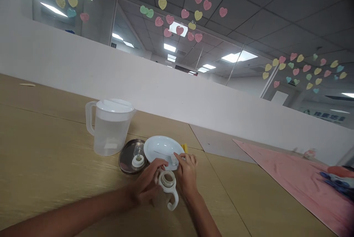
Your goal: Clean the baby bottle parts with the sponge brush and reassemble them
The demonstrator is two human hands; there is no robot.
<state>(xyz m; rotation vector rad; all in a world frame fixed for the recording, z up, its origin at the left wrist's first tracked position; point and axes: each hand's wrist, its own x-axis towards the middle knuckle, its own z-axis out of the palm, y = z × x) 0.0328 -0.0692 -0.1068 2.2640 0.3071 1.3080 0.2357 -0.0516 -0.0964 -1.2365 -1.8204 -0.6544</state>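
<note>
On the wooden table [55,163] stands an open baby bottle [167,185] with white loop handles and no cap. My left hand [148,183] is wrapped round its left side. My right hand [186,174] is closed at the bottle's right, its fingertips near the rim of a white bowl [162,148] just behind. A nipple with its white ring [138,160] stands on a round metal plate [125,157] to the left of the bowl.
A clear plastic pitcher with a white lid [109,126] stands behind the metal plate. A yellow item [184,147] peeks out behind the bowl. A pink cloth [298,181] with a toy [339,180] lies at the right. A white partition [166,93] borders the table's far side.
</note>
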